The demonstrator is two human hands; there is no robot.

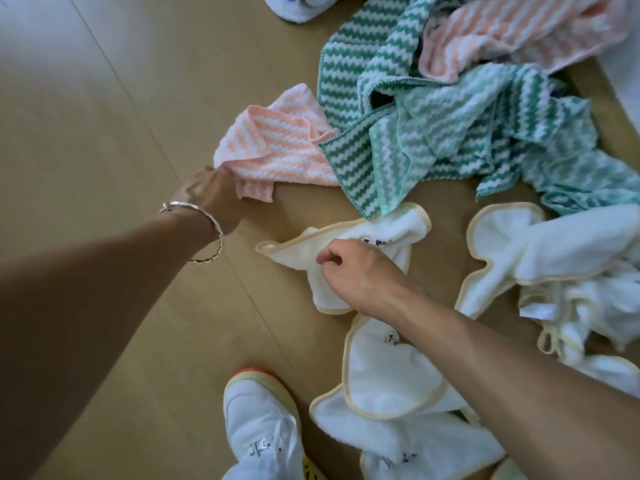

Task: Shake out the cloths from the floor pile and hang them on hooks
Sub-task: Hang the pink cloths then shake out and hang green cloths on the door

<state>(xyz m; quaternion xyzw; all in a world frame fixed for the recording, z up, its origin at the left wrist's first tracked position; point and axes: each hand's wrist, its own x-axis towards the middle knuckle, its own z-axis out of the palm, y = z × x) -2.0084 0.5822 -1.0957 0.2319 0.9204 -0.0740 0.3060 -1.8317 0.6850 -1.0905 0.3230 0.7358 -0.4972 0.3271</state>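
A pile of cloths lies on the wooden floor (121, 140). My left hand (211, 194), with a silver bangle on the wrist, grips the near corner of a pink-and-white striped cloth (273, 143). My right hand (349, 268) pinches a white cloth with a cream border (391, 230) that lies flat on the floor. Green-and-white striped cloths (415, 133) are heaped behind, with a second pink striped cloth (512, 32) on top of them. No hooks are in view.
More white cream-edged cloths lie to the right (554, 258) and near my feet (391, 382). My white shoe (259, 420) stands at the bottom centre. A white and blue object (301, 6) sits at the top edge.
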